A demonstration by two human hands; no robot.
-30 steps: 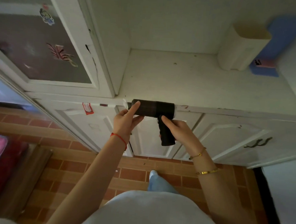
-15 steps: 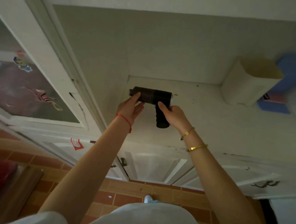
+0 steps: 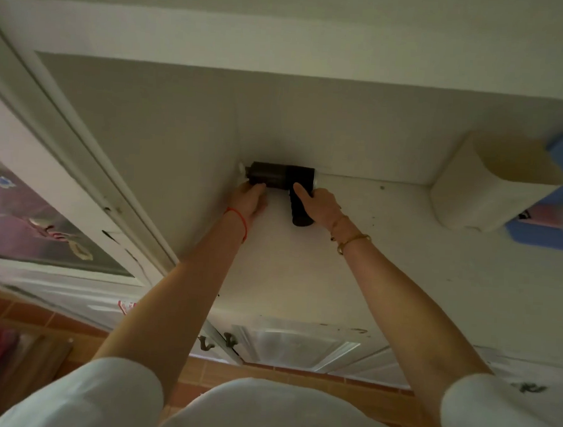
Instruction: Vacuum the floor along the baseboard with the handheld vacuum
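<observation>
The handheld vacuum point(image 3: 280, 176) is a dark, pistol-shaped unit, its barrel lying level along the back wall above the white counter point(image 3: 385, 251), grip pointing toward the person.

Both hands, left point(image 3: 250, 200) and right point(image 3: 321, 205), on a dark handheld vacuum point(image 3: 280, 176) at the white counter's point(image 3: 401, 268) back corner.
</observation>
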